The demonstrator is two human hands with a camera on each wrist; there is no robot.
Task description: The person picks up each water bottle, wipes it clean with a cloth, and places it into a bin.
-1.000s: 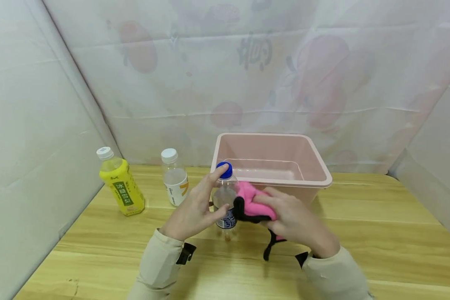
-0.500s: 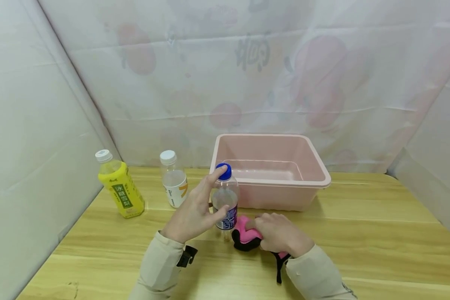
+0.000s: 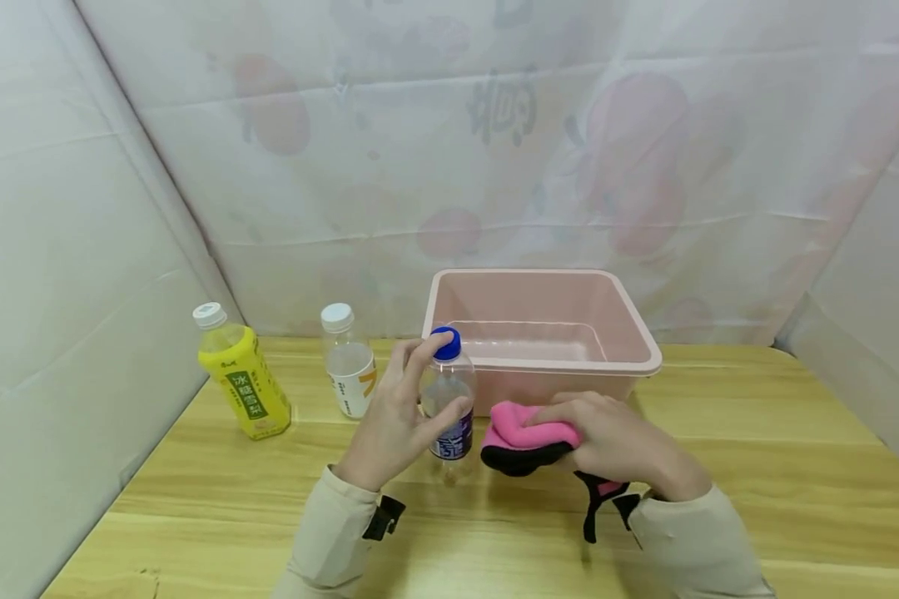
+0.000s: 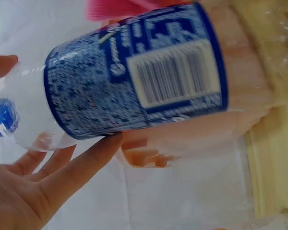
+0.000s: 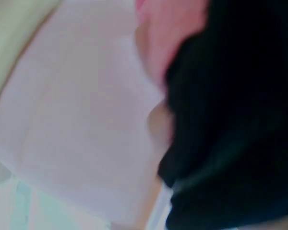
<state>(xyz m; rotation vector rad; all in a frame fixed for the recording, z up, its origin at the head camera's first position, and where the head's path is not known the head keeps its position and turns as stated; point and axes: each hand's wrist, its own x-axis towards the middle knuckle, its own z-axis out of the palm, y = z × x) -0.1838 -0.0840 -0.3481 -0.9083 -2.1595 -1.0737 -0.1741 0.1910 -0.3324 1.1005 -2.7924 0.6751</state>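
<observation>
At center frame, a left hand (image 3: 389,424) grips a blue-capped bottle (image 3: 451,383); lower right, a right hand (image 3: 618,437) clutches pink-and-black cloth (image 3: 526,437).

Soft, even light in my head view; my wrist feeds are hazier.
I see a bright table (image 3: 764,453) with faint shadows beside the sleeves (image 3: 700,541) and a pale sheen between them. In my left wrist feed, small glints mark the bottle (image 4: 134,76), while the cloth (image 4: 117,8) blurs along the top. My right wrist feed is all out of focus, its dark areas nearly black.
</observation>
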